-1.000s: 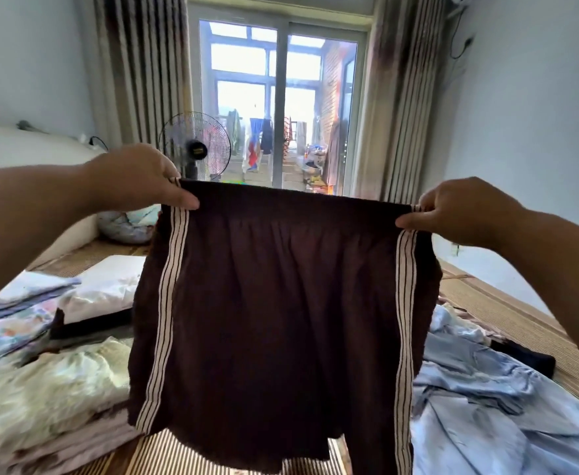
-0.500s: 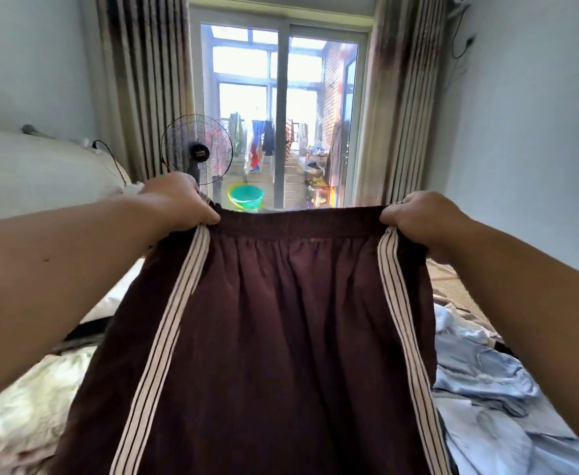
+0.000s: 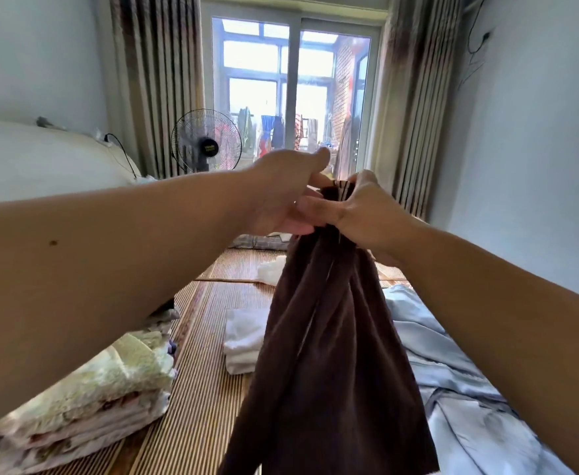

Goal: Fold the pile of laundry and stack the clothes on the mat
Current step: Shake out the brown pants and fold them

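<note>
Holding brown shorts (image 3: 329, 354) up mid-air, both hands meeting at the waistband: right hand (image 3: 363, 210) pinches the bunched top corners w/ striped trim showing, fingers curled tight on fabric; left hand (image 3: 281, 197) beside it, touching, thumb and fingers curled round the same edge. Shorts hang straight down from the grip, long axis vertical, halved lengthwise, above the mat (image 3: 199, 389). Left hand nearer the folded stack (image 3: 109, 399) at left, so laying down prob goes that way. Fabric soft, matte, drapes limp; mat ribbed, woven. Loose pale blue cloth (image 3: 459, 389) rumpled at right; white folded item (image 3: 243, 337) behind.
</note>
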`<state>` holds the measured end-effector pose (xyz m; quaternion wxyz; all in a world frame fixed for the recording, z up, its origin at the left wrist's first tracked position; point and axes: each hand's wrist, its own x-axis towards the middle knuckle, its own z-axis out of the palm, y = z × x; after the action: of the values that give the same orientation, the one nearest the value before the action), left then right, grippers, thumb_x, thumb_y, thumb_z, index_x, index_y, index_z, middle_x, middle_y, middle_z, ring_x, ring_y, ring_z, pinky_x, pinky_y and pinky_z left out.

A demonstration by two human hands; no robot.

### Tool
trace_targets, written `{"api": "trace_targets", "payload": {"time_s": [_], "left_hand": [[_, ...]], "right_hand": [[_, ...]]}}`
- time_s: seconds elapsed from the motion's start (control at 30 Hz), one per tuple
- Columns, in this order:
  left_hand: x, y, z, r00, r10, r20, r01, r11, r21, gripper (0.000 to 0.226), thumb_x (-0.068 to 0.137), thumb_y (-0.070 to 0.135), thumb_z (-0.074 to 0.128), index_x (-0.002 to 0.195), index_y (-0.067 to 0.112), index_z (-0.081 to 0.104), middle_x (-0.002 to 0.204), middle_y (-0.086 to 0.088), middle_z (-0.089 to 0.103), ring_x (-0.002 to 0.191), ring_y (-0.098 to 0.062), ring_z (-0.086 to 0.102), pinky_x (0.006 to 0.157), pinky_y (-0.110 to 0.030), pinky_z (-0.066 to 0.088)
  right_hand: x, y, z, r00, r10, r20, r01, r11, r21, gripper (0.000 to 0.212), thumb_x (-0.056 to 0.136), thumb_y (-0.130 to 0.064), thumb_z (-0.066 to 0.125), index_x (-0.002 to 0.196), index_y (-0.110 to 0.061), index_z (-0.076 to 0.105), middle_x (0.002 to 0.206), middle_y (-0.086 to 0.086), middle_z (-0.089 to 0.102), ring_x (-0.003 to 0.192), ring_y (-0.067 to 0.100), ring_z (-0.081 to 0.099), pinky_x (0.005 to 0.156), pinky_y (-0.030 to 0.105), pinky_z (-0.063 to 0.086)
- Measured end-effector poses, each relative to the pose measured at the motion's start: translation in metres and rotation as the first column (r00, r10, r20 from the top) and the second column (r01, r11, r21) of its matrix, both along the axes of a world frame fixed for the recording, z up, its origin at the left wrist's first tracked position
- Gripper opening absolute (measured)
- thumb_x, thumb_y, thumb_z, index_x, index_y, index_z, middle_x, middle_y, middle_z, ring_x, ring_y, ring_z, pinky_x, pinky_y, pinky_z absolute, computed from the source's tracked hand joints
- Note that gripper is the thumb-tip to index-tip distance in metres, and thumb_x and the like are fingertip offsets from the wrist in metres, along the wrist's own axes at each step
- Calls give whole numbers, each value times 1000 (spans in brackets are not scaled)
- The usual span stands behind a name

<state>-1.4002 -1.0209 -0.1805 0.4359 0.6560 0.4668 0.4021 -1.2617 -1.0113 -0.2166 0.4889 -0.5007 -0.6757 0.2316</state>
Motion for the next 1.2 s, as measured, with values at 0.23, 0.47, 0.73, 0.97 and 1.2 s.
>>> {"api": "trace_targets", "payload": {"time_s": [0.23, 0.47, 0.73, 0.97, 1.2], "left_hand": [[-36, 6, -1, 973, 72, -220, 1, 949, 314, 39, 89, 44, 63, 126, 32, 58, 126, 7, 62, 115, -13, 57, 84, -33, 46], [-71, 29, -63, 971, -209, -118, 202, 977, -72, 125, 50, 24, 92, 152, 29, 20, 150, -1, 43, 133, -19, 43, 112, -47, 30], [-59, 40, -89, 908, -322, 267, 363, 924, -120, 36, 61, 6, 77, 96, 12, 76, 105, -16, 73, 87, -26, 73, 73, -36, 59], [-42, 68, -80, 867, 191, -459, -162, 981, 104, 37, 73, 24, 83, 106, 13, 70, 102, -3, 70, 94, -20, 67, 91, -34, 53], [-23, 103, -77, 889, 217, -403, -177, 975, 133, 13, 89, 24, 69, 87, 22, 56, 87, -1, 68, 68, -20, 70, 57, -27, 51]], "right_hand": [[21, 5, 3, 994, 74, -75, -75, 997, -13, 39, 77, -4, 76, 92, -26, 48, 94, 6, 62, 76, 17, 66, 66, 32, 59], [47, -10, 24, 943, 313, -111, -321, 945, -65, 55, 87, 5, 61, 126, -29, 44, 113, 2, 59, 87, 16, 69, 76, 30, 59], [67, -7, 28, 908, 382, -170, -414, 879, -238, 44, 75, 2, 64, 118, 0, 63, 109, 15, 70, 92, 23, 71, 76, 28, 59], [73, 41, -13, 958, -52, 283, 114, 972, -207, 19, 84, -19, 74, 102, -15, 68, 80, 1, 66, 46, 4, 60, 40, 14, 41], [67, 78, -42, 993, -100, -60, 88, 980, -176, 27, 95, -22, 61, 120, -20, 53, 104, 6, 65, 84, 22, 68, 78, 39, 58]]}}
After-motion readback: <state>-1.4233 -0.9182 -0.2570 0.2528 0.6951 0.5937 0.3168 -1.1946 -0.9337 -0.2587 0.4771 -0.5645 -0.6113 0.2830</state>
